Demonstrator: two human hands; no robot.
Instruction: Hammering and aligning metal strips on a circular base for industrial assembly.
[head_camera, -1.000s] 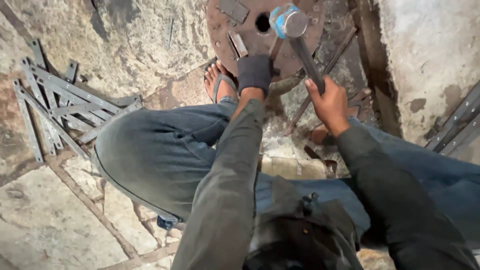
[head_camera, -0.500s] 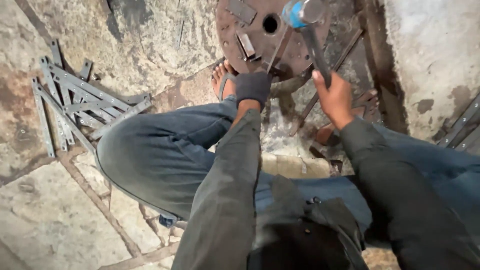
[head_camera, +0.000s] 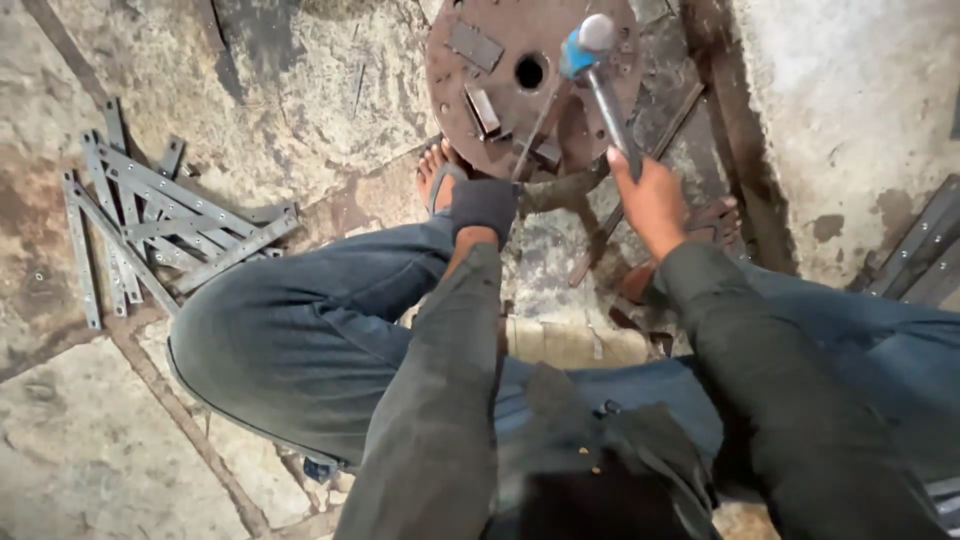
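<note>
While the hammer with the grey steel head and blue collar (head_camera: 588, 42) was seen a second ago slightly lower and nearer the disc's central hole, its head is now found raised toward the upper right edge of the round rusty steel disc (head_camera: 500, 100), so a fresh blow appears to be in preparation rather than just landed. In the single head view, the right hand (head_camera: 650, 200) is closed firmly round the lower part of the dark hammer handle, the forearm being angled up and inward from the lower right in a dark sleeve. The left hand (head_camera: 484, 205), covered by a dark glove, is held at the near rim of the disc; a thin metal rod (head_camera: 535, 130) rises from it toward the hammer head, and it seems to be pinched there, though the fingers themselves are hidden. Small flat steel pieces (head_camera: 484, 110) are seen lying on the disc beside its central hole (head_camera: 529, 72). A sandalled foot (head_camera: 440, 175) is placed just left of the glove. A pile of grey perforated steel strips (head_camera: 150, 225) is left well apart on the stone floor (head_camera: 80, 450).
</note>
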